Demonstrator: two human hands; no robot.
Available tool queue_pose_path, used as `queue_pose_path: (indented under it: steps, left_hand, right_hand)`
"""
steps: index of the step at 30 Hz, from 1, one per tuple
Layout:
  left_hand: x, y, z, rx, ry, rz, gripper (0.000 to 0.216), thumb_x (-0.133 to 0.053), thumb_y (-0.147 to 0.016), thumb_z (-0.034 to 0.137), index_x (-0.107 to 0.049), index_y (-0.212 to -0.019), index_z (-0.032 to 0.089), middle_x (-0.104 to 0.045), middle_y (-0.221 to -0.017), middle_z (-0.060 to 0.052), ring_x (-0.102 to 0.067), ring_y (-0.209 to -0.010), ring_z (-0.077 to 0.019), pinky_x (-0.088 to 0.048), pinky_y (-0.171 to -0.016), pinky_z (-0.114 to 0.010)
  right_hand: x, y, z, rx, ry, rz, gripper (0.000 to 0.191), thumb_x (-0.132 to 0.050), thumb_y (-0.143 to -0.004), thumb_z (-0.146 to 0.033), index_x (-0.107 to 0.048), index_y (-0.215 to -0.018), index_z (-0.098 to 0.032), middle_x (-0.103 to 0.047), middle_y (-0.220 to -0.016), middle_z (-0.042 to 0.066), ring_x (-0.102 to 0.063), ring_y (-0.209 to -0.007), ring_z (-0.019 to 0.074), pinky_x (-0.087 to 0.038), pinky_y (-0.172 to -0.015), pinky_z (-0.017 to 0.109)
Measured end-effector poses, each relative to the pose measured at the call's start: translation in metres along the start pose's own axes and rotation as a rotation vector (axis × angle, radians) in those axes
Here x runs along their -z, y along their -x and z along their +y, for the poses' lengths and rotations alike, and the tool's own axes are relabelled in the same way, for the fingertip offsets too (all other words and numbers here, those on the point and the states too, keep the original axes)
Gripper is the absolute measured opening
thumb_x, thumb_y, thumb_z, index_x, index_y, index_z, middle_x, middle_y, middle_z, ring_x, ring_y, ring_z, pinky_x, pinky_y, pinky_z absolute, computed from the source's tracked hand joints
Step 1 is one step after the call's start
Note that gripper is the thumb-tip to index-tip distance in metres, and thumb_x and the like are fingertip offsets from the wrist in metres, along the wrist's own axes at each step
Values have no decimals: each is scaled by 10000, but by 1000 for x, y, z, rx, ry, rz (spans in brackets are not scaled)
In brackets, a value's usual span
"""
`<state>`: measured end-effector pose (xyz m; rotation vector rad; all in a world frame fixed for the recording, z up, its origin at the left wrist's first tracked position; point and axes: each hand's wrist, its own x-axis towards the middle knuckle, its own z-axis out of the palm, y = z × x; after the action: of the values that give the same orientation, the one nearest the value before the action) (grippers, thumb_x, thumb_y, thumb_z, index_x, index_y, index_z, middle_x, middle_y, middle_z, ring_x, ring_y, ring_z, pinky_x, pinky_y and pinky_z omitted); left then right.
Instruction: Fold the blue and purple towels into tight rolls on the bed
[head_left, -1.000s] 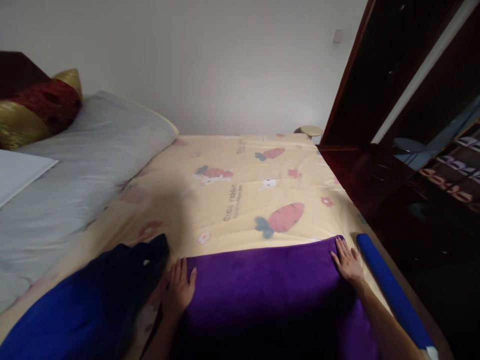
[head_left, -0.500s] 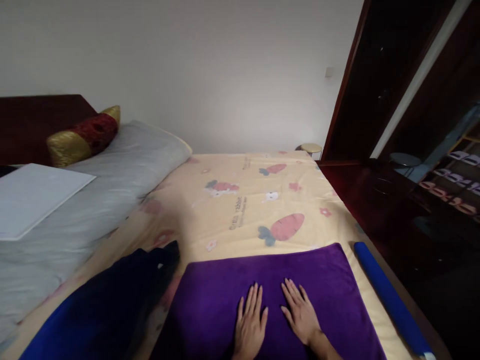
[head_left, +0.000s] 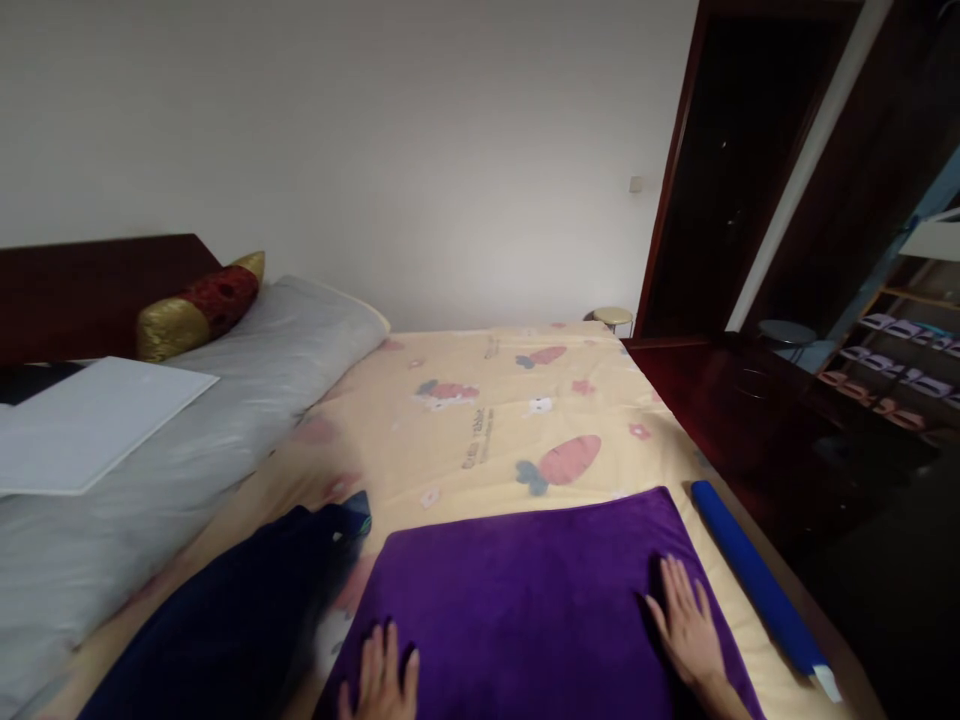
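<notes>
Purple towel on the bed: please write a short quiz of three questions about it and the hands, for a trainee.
1. True or false: both hands lie flat on the purple towel.
2. What lies right of the right hand? A) blue roll B) pillow C) white board
3. Fill in: the left hand is at the towel's near ____ corner.

Key: 1 true. 2 A, the blue roll lies along the bed's edge. 3 left, beside the dark blue cloth.
</notes>
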<state>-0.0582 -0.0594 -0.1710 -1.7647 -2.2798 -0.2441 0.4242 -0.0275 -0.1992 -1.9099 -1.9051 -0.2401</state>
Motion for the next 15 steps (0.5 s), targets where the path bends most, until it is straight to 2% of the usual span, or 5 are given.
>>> queue_pose_path:
  steps: [1,5,8,11,15]
  left_hand:
    - [3,3,27,-42,22,3,584,-209,-924,355,-345,-1448,136,-380,-1503,-116,-316,-1401,-260,-263,-1126,-533]
    - [8,34,136,-317,137,-102,553,-236,-927,318,-271,-1470,214,-302,-1538,-18,-292,-1414,-195,-266,-1146,-444]
    - [5,55,172,-391,204,-168,558,-263,-918,274,-239,-1474,244,-287,-1542,-1,-299,-1411,-184,-277,-1144,-420]
    - [3,53,145,-305,185,-193,551,-266,-924,350,-287,-1465,249,-317,-1534,-21,-297,-1412,-213,-254,-1146,-459]
    - [0,30,45,81,49,-133,627,-197,-910,424,-320,-1460,150,-319,-1534,-111,-279,-1418,-253,-239,-1127,-517]
  right_hand:
    - [2,2,-27,59,-42,-31,718,-307,-946,-592,-212,-1503,-150,-303,-1519,105,-280,-1403,281,-238,-1142,492]
    - [4,18,-130,256,-243,-210,597,-308,-988,-428,-96,-1515,-244,-251,-1537,39,-278,-1405,231,-284,-1136,430]
    - [3,31,-156,335,-302,-312,564,-283,-996,-404,-84,-1509,-281,-215,-1544,20,-265,-1410,228,-295,-1131,428]
    - [8,36,-119,359,-279,-348,564,-310,-990,-456,-113,-1502,-324,-194,-1552,-3,-252,-1415,218,-281,-1138,427]
    - [20,42,-21,201,-151,-243,608,-348,-974,-494,-148,-1504,-273,-253,-1541,29,-262,-1412,228,-283,-1137,441]
